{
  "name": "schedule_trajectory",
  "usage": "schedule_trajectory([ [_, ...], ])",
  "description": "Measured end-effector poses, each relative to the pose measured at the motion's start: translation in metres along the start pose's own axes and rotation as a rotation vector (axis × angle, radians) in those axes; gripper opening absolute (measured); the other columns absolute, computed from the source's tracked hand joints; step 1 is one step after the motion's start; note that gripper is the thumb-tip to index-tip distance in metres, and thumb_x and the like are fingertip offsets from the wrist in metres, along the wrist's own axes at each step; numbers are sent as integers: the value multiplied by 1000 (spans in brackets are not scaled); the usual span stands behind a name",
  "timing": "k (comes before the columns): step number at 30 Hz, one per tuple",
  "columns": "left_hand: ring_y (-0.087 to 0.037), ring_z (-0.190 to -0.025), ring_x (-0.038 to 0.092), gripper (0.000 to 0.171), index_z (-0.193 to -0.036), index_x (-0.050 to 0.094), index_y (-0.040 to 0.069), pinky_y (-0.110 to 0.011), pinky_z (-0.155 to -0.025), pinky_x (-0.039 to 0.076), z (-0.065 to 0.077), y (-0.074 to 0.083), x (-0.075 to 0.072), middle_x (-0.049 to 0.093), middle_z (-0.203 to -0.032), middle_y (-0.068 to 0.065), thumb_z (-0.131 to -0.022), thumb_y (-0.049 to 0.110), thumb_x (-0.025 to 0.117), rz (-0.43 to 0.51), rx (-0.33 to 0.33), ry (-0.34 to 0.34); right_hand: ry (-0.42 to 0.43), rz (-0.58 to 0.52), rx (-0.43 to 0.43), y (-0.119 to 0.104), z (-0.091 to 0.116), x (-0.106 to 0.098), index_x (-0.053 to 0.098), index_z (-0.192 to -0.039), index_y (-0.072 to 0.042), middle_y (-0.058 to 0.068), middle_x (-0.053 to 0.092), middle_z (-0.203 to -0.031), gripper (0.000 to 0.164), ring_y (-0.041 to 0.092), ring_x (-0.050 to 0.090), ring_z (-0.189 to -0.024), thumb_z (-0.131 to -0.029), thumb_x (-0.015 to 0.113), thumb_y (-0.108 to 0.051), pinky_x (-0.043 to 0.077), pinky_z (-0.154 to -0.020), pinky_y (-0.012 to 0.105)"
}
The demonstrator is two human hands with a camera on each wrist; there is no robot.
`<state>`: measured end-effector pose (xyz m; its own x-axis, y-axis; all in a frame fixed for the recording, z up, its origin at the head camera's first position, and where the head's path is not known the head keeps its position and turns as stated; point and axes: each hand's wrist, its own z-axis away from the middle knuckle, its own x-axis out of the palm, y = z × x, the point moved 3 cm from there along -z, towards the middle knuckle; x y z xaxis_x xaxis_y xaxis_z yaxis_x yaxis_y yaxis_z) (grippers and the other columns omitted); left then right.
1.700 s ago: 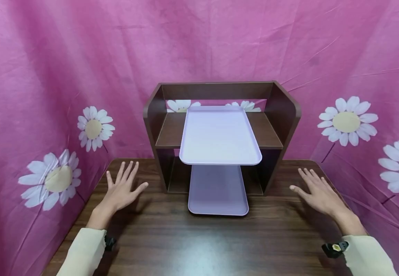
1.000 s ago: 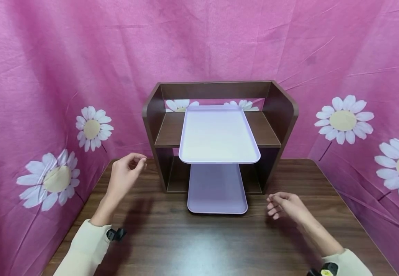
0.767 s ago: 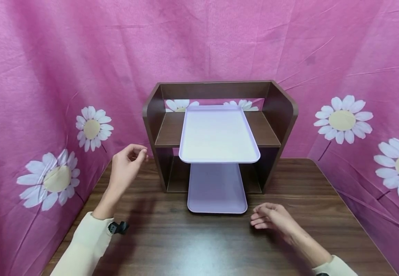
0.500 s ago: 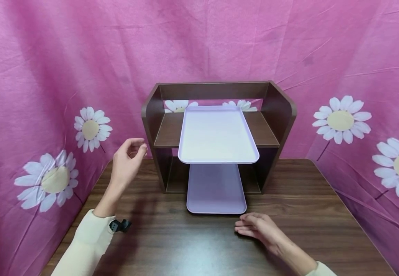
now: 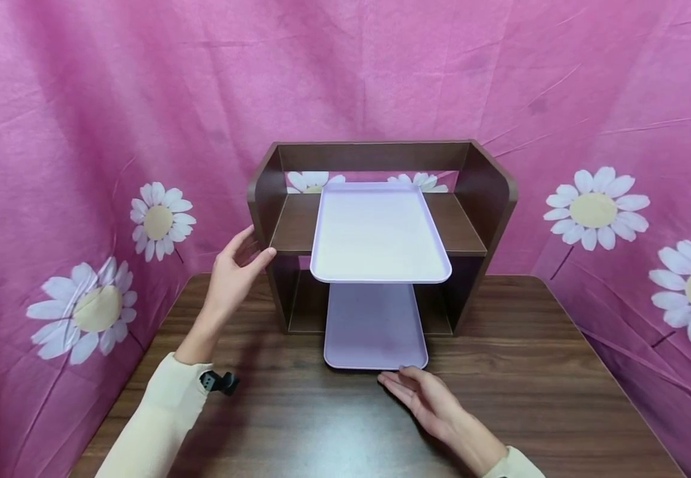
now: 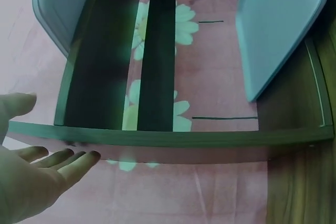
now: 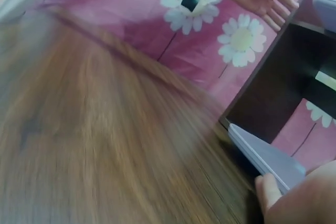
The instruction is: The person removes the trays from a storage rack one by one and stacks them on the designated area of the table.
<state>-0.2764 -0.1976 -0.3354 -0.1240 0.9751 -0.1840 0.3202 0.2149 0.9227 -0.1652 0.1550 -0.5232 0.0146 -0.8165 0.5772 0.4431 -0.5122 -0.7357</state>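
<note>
My left hand [image 5: 231, 275] is at the left side panel of a dark brown two-level shelf [image 5: 470, 226]. In the left wrist view, the thumb and the extended fingers of that hand [image 6: 39, 174] lie on opposite sides of the panel's edge, with a visible gap. My right hand [image 5: 431, 401] is at the front edge of the lower lilac tray [image 5: 375, 332], near its right corner. Its thumb touches the rim while its straight fingers lie in front of and below it. An upper lilac tray [image 5: 381, 232] rests on the upper level and juts out forward.
The shelf stands toward the back of a wood-grain table [image 5: 297, 425]. Behind and beside the table hangs a pink cloth [image 5: 369, 73] printed with white daisies. A black strap device [image 5: 218, 382] sits on the left wrist.
From flat and spread on the table, both hands have lifted and come inward. The left has reached the shelf's side panel; the right has come to the lower tray's front edge. Both trays stay put.
</note>
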Motion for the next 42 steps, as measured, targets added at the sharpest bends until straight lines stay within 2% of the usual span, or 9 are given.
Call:
schedule_trajectory([
  [4, -28, -139, 59, 64, -159, 49, 5, -10, -95, 54, -4, -4, 3, 60, -152, -20, -100, 13, 75, 11, -49, -8, 63, -27, -44, 5, -4, 7, 40, -130, 13, 47, 37, -152, 27, 29, 69, -123, -109, 44, -2, 48, -118, 37],
  [11, -3, -103, 69, 54, -150, 60, 2, -14, -76, 59, -6, -7, 4, 68, -142, -21, -101, 17, 76, -50, -56, 28, 184, -35, -130, 11, -10, 15, 29, -146, 17, 36, 36, -151, 45, 33, 53, -138, -109, 46, -2, 46, -120, 39],
  [18, -24, -130, 64, 64, -154, 54, 1, -7, -90, 51, -5, -11, 4, 65, -146, -21, -100, 26, 77, -141, -77, 7, 222, -5, -190, 6, -13, 11, 17, -153, 13, 42, 28, -162, 47, 44, 35, -151, -115, 36, -9, 44, -121, 51],
  [24, -28, -132, 64, 64, -153, 55, -1, -8, -89, 52, -7, -13, 4, 65, -145, -23, -100, 25, 78, -145, -84, 33, 224, -2, -233, -5, -12, 10, 0, -161, 9, 41, 21, -166, 55, 48, 27, -154, -116, 27, -9, 34, -124, 56],
  [30, -28, -130, 65, 62, -151, 57, -2, -5, -85, 51, -7, -16, 5, 66, -143, -23, -100, 25, 78, -137, -94, 47, 304, -7, -261, -9, -12, 7, 5, -161, 9, 31, 28, -164, 57, 29, 44, -148, -115, 33, -10, 49, -116, 36],
  [34, -24, -126, 67, 59, -149, 60, 0, -5, -85, 52, -6, -16, 6, 68, -139, -22, -99, 25, 78, -119, -94, 48, 372, -3, -306, -12, -8, 2, 20, -153, 9, 21, 51, -143, 48, 13, 64, -123, -114, 41, -8, 55, -108, 32],
  [36, -18, -121, 68, 57, -148, 61, 1, -6, -85, 53, -6, -16, 6, 69, -138, -21, -99, 26, 78, -112, -93, 46, 402, -7, -325, -13, -6, -1, 27, -146, 8, 12, 58, -129, 41, 5, 67, -108, -113, 45, -7, 58, -104, 30],
  [38, -11, -117, 68, 56, -148, 63, 3, -7, -85, 53, -6, -16, 6, 70, -137, -20, -100, 26, 78, -107, -94, 43, 420, -10, -338, -16, -5, -3, 33, -140, 7, 6, 62, -119, 34, 4, 68, -103, -112, 47, -6, 60, -100, 28],
  [42, -6, -114, 68, 56, -148, 62, 4, -7, -86, 53, -5, -15, 6, 70, -137, -20, -100, 26, 78, -101, -101, 42, 432, -8, -354, -20, -3, -7, 35, -136, 7, 5, 63, -116, 30, 5, 70, -101, -111, 48, -5, 61, -97, 28],
])
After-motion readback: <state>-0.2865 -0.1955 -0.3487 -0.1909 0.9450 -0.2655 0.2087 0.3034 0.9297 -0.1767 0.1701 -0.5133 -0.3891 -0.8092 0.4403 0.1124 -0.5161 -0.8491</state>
